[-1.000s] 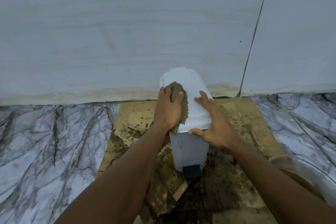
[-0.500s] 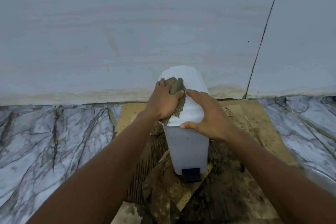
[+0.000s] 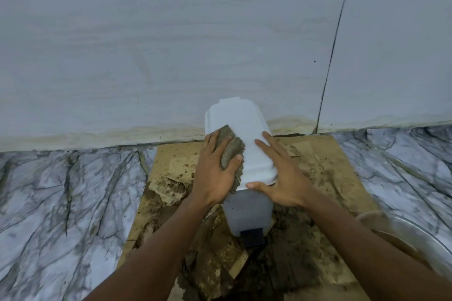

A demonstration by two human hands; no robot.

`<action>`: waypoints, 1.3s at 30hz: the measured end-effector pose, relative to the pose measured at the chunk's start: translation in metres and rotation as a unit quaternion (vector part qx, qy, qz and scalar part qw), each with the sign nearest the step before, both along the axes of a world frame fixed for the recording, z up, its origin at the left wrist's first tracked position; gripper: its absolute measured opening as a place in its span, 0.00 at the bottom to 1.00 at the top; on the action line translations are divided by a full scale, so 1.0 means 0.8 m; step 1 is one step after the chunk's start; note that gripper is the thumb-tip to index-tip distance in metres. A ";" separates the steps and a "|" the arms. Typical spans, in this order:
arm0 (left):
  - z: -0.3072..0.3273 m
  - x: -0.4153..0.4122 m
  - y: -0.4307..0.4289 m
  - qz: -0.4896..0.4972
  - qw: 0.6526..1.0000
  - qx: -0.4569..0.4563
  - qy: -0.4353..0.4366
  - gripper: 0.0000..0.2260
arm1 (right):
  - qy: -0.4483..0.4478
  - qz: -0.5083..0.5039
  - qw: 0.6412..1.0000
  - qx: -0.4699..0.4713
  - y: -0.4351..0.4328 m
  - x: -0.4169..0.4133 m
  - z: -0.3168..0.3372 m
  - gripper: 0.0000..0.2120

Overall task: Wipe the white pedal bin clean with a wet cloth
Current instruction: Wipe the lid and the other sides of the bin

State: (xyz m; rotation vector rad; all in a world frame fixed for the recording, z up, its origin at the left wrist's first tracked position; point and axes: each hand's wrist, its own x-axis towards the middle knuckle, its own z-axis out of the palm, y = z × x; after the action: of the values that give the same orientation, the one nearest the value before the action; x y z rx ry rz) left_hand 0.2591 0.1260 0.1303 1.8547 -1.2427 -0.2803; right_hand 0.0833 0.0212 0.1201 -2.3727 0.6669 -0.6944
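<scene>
Left hand (image 3: 215, 173) presses cloth (image 3: 231, 151) on bin lid (image 3: 244, 129); right hand (image 3: 283, 178) steadies.

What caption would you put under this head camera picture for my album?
Left hand rubs a wet grey cloth on the white pedal bin lid while the right hand steadies it.

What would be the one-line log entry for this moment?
left hand: presses grey-brown wet cloth on white plastic pedal bin lid | right hand: steadies lid

Single head-worn wide-angle view, looking forward and steeply down, close over the white pedal bin (image 3: 241, 129) against the wall (image 3: 146, 44) (edges bowed)
</scene>
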 end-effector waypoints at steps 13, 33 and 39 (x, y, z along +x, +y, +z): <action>0.012 0.019 0.001 -0.174 0.964 0.107 -0.170 0.34 | 0.011 -0.054 0.998 0.000 0.009 -0.011 -0.009 0.52; 0.024 0.003 -0.022 -0.168 0.937 0.099 -0.291 0.39 | 0.038 -0.014 0.999 0.006 -0.003 -0.022 -0.001 0.50; 0.016 0.024 0.007 -0.152 0.979 0.086 -0.106 0.36 | 0.037 -0.023 0.999 -0.015 0.001 -0.014 -0.002 0.48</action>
State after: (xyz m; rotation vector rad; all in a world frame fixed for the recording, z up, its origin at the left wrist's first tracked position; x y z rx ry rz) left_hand 0.2783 0.1318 0.1430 1.8737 -1.7008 -0.3721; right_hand 0.0719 0.0223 0.1188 -2.4281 0.7494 -0.6415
